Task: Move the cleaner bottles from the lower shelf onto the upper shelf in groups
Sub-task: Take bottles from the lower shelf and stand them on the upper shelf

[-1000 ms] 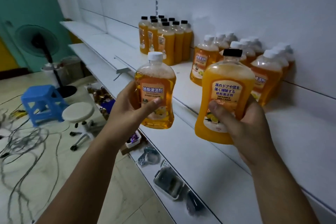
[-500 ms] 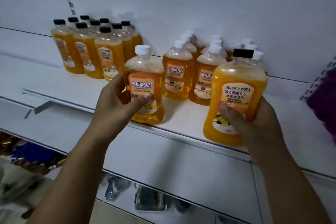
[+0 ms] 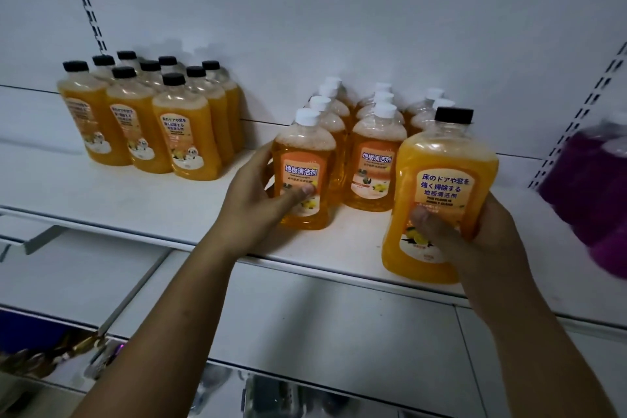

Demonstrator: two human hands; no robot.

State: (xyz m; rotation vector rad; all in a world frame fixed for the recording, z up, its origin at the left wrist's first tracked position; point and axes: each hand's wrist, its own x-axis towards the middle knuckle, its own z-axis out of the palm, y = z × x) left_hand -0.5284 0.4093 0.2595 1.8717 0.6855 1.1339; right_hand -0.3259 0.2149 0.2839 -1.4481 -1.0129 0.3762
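— Inspector: Left hand (image 3: 252, 204)?
— Clerk: Clamped on a white-capped cleaner bottle (image 3: 303, 173), upright on the upper shelf (image 3: 142, 207), at the front of the white-capped group (image 3: 375, 146).
— Inspector: Right hand (image 3: 475, 241)?
— Clerk: Wrapped round a black-capped cleaner bottle (image 3: 441, 193), slightly tilted at the shelf's front edge; contact underneath cannot be told.
— Inspector: Elsewhere?
— Clerk: Black-capped group (image 3: 152, 119) stands left, well apart; blurred purple bottles (image 3: 593, 190) at right.

Left hand (image 3: 252, 204) grips white-capped bottle (image 3: 303, 173); right hand (image 3: 475, 241) black-capped bottle (image 3: 437, 193).

White back panel (image 3: 339, 10) with slotted shelving uprights (image 3: 86, 0).
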